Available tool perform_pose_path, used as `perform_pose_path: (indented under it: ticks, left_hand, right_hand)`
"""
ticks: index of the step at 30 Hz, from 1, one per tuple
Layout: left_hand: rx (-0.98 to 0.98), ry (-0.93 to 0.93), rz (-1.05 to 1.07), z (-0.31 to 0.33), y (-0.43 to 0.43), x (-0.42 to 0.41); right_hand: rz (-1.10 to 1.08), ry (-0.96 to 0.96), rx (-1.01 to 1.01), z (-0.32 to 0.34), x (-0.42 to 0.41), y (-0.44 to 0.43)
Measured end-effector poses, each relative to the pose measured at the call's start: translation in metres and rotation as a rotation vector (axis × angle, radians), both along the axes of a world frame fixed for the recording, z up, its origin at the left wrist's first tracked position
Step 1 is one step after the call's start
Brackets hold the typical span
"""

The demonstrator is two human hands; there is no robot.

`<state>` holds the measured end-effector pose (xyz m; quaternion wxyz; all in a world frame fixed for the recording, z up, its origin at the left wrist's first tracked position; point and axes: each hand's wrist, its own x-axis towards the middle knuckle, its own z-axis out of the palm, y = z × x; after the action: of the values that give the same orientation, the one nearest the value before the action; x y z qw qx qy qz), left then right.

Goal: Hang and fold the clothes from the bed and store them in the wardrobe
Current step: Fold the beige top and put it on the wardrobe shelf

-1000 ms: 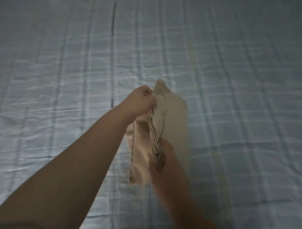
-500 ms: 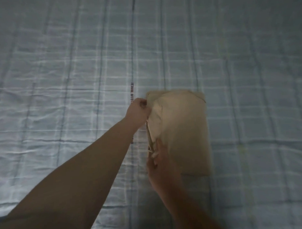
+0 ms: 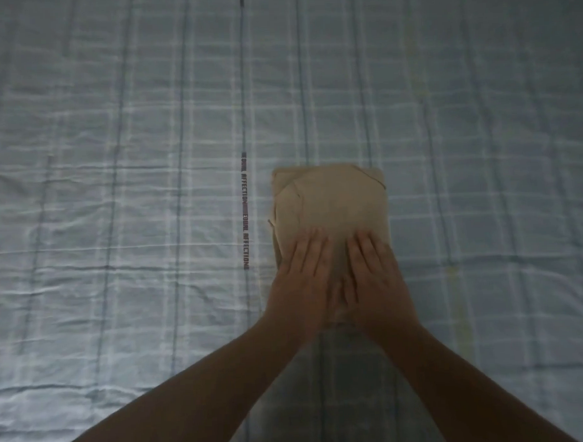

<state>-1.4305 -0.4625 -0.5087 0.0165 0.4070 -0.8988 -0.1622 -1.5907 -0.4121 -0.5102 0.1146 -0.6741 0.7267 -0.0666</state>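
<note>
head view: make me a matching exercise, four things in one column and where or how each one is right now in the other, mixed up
Column one
1. left hand
2. right hand
3. beige garment
4. lettered stripe

Column two
a. runs along the bed sheet, just left of the beige garment
b. folded into a flat rectangle on the bed sheet
c. fingers straight, pressing the near left part of the beige garment
d. fingers straight, pressing the near right part of the beige garment

Pairs: 1-c, 2-d, 3-b, 4-a

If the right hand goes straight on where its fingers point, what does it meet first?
The right hand meets more of the folded beige garment under it, then likely the checked bedsheet; nothing else shows.
</note>
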Motion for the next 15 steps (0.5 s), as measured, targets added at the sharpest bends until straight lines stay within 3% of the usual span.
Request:
perform_pose_path:
  ticks: [9,15]
  left_hand:
    - [-0.029,0.017,0.107,-0.045,0.012,0.011]
    - [-0.047,0.028,0.152,-0.016,0.007,0.004]
  right_hand:
    - [0.081,-0.002,0.018,-0.039,-0.021,0.012]
    - [0.011,-0.089,-0.018,-0.005,-0.029,-0.007]
